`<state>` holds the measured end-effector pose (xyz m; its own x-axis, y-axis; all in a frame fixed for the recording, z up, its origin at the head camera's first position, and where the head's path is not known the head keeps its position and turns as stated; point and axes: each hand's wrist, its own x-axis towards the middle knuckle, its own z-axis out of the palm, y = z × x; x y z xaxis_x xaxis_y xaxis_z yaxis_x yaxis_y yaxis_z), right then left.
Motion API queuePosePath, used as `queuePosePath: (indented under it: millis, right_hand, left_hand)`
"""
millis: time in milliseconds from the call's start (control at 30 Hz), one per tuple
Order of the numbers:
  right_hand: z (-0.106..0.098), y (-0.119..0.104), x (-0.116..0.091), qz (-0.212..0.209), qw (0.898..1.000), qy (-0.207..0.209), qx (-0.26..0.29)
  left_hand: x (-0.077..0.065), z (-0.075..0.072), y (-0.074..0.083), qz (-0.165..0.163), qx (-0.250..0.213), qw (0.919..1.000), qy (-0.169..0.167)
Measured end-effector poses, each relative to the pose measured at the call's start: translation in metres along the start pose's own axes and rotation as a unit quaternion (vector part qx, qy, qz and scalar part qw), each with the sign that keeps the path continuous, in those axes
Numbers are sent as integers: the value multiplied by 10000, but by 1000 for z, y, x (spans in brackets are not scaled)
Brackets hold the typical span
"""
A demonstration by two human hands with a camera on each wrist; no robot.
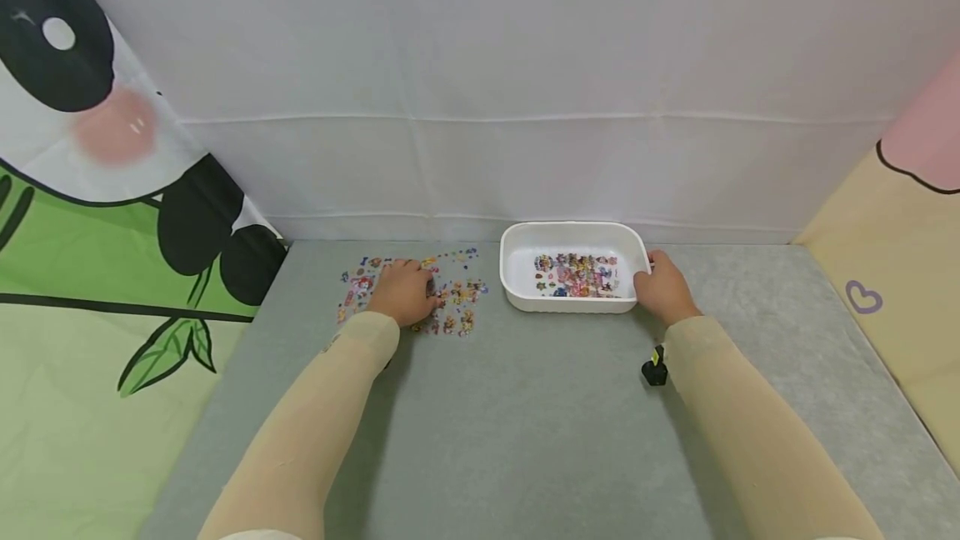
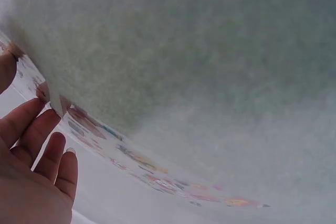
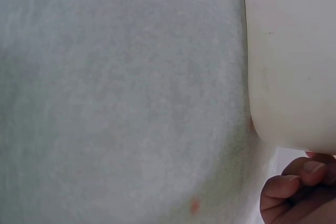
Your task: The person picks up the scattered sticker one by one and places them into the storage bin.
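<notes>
A white plastic tray [image 1: 517, 302] stands on the table, with a patch of small colorful cartoon stickers [image 1: 577, 275] on its floor. My right hand [image 1: 666, 288] grips the tray's right end; in the right wrist view, curled fingers [image 3: 294, 182] show beside the tray wall [image 3: 294, 66]. To the left of the tray lie clear sheets of similar stickers [image 1: 459, 294]. Over them is my left hand [image 1: 405, 292], which covers part of the sheets. Seen from the left wrist, the fingertips [image 2: 48, 116] touch a glossy sticker sheet [image 2: 142, 163], with thumb and fingers apart.
The grey table [image 1: 510, 423] meets a white cloth backdrop [image 1: 525, 98] behind the tray. A printed cartoon cloth [image 1: 112, 273] hangs on the left and a yellow one [image 1: 885, 273] on the right. A small black device [image 1: 655, 369] is at the right wrist.
</notes>
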<state>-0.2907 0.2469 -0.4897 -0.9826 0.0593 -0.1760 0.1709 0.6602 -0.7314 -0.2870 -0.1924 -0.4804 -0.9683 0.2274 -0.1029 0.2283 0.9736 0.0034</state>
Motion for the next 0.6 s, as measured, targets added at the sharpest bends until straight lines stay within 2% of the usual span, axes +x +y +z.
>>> queuePosePath:
  millis: [267,600]
  right_hand:
    - [-2,-1,-2,-99,9999,38,-14]
    - [-1,-4,-4,-37,10000,-26,21]
  left_hand:
    - [-2,1,1,190,399,9989,173]
    - [-5,8,-3,265,6,9982,531]
